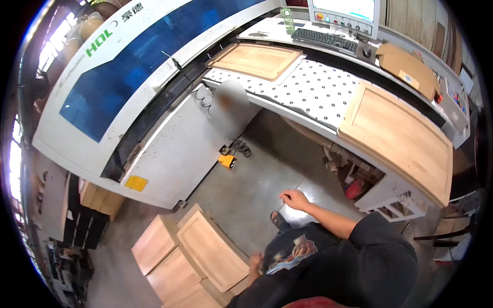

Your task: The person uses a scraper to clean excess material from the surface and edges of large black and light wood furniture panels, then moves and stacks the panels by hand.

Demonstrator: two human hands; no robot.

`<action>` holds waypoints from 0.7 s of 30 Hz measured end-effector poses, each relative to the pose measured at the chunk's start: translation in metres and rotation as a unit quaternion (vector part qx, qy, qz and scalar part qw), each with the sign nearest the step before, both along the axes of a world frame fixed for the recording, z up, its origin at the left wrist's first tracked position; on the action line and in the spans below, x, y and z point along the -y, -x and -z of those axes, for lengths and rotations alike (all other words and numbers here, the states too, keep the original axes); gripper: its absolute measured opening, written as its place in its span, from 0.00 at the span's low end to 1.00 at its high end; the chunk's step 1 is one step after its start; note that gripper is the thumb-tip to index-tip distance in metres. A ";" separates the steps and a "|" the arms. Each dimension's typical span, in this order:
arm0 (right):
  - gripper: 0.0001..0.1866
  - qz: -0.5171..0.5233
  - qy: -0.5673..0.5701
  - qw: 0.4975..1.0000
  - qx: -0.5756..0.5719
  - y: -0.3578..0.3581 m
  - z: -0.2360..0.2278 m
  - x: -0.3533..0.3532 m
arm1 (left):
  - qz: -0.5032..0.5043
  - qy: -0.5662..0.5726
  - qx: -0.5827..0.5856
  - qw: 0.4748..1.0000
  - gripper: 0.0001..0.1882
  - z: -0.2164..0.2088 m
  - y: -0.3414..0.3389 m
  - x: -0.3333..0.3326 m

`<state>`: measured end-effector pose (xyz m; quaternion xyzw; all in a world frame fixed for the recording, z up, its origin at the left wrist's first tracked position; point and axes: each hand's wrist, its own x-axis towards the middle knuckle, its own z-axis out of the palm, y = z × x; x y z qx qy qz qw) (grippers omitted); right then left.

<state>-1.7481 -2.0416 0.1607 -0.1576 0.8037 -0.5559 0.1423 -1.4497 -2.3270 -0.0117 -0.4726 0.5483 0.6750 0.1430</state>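
The left hand is partly hidden, so I can't tell what it holds. A wooden panel is just beside it, at nine o'clock. The right hand, fingers loosely bent, has the panel at eight o'clock.

Short-sleeved black T-shirt with multicoloured front print; dark sandal.

A woodworking workshop; large enclosed machine; framed wooden panels.

Glare at left (floor shines too); edges bend.
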 end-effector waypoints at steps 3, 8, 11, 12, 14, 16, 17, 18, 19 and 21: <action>0.14 0.050 -0.013 0.999 0.010 0.032 0.002 -0.012 | 0.046 0.040 0.002 0.998 0.13 -0.006 0.105 0.065; 0.12 0.247 0.123 0.960 0.055 0.096 -0.007 -0.014 | 0.258 0.165 0.064 0.950 0.13 -0.036 0.269 0.165; 0.11 0.281 0.135 0.949 0.043 0.146 -0.035 0.002 | 0.098 0.115 -0.108 0.983 0.13 -0.057 0.377 0.187; 0.11 0.291 0.125 0.948 0.024 0.167 -0.040 0.008 | 0.108 0.113 -0.110 0.982 0.13 -0.060 0.407 0.189; 0.10 0.287 0.145 0.947 -0.018 0.212 -0.057 0.038 | 0.006 0.126 -0.107 0.986 0.13 -0.065 0.465 0.190; 0.10 0.273 0.100 0.952 -0.095 0.269 -0.074 0.050 | 0.047 0.076 -0.111 0.990 0.14 -0.062 0.531 0.161; 0.11 0.267 0.093 0.951 -0.127 0.301 -0.072 0.054 | 0.084 0.048 -0.105 0.990 0.17 -0.070 0.563 0.160; 0.11 0.283 0.106 0.945 -0.124 0.337 -0.086 0.058 | 0.100 0.062 -0.104 0.988 0.17 -0.089 0.594 0.158; 0.11 0.269 0.072 0.954 -0.111 0.367 -0.103 0.061 | 0.156 0.084 -0.149 0.973 0.19 -0.122 0.623 0.141; 0.11 0.242 0.049 0.958 -0.144 0.421 -0.128 0.083 | 0.228 0.174 -0.278 0.917 0.28 -0.124 0.671 0.189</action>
